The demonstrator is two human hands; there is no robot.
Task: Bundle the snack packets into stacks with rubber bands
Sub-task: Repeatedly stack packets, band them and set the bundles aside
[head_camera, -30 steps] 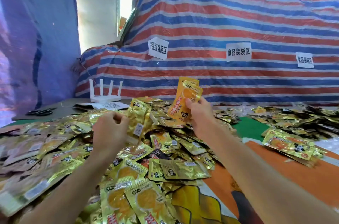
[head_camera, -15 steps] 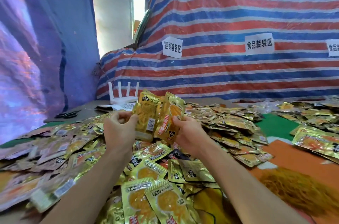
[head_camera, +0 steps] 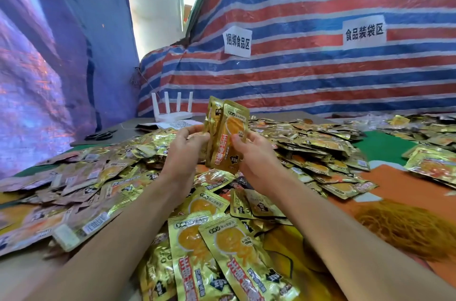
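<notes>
Gold packets (head_camera: 228,139) upright between left hand (head_camera: 183,150) and right hand (head_camera: 255,156), both grips seemingly pinching their edges.

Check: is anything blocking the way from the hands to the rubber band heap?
Nothing visible does. The left hand and right hand grip the packet stack; only flat loose packets lie between them and the rubber band heap.

table (head_camera: 128,131): packet heap (head_camera: 308,142), rubber bands (head_camera: 404,229), router (head_camera: 172,115), scissors (head_camera: 100,136)
</notes>
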